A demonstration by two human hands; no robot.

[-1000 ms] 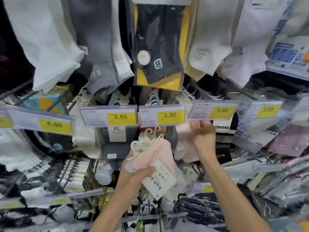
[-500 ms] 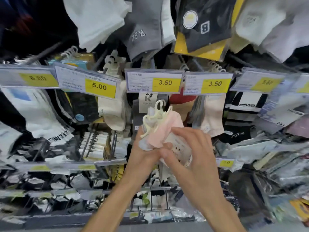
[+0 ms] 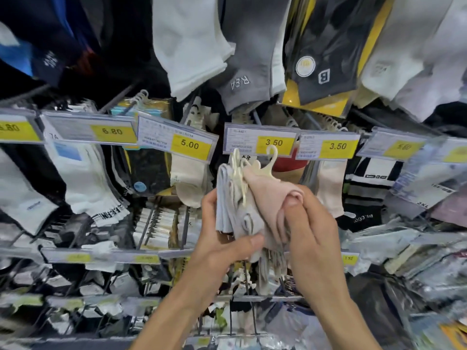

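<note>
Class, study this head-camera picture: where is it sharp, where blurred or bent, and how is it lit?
Head view: sharpest at centre, where the left hand and right hand hold the sock bundle and the left 3.50 tag reads cleanly; the edges smear, leaving the far-right tag unreadable; the wide lens stretches the corners; light is even.

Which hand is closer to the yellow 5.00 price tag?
Left. The left hand is below the 5.00 price tag and slightly to its right, gripping the bundle of socks; the right hand pinches the bundle farther right.
</note>
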